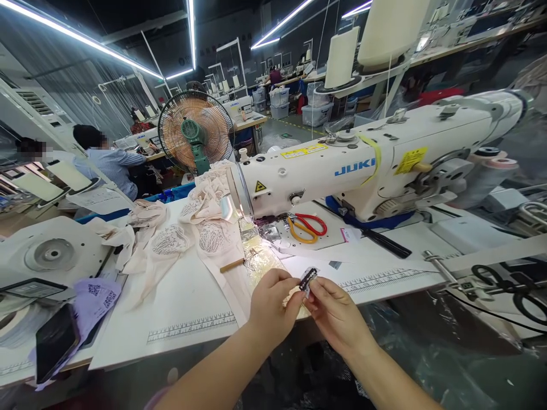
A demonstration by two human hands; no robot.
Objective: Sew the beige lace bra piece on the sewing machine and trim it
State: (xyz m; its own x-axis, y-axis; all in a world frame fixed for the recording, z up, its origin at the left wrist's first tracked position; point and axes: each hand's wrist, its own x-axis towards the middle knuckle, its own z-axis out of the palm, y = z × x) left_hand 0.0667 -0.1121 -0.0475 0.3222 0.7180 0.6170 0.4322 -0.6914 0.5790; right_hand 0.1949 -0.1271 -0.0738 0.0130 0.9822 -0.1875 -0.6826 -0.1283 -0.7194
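Note:
Both my hands meet at the near edge of the sewing table, pinching one small black and silver piece (308, 279) between their fingertips. My left hand (271, 304) holds its lower left side, fingers curled. My right hand (337, 313) grips it from the right. I cannot make out what the piece is. Just beyond the hands lies pale lace fabric (260, 259) under the needle of a white JUKI sewing machine (354, 165).
Red and orange scissors (305, 226) lie under the machine arm. A pile of beige lace pieces (179, 228) is at the left, with a phone (55, 341) and purple tags (96, 296) nearer. A fan (195, 132) stands behind; people work at far tables.

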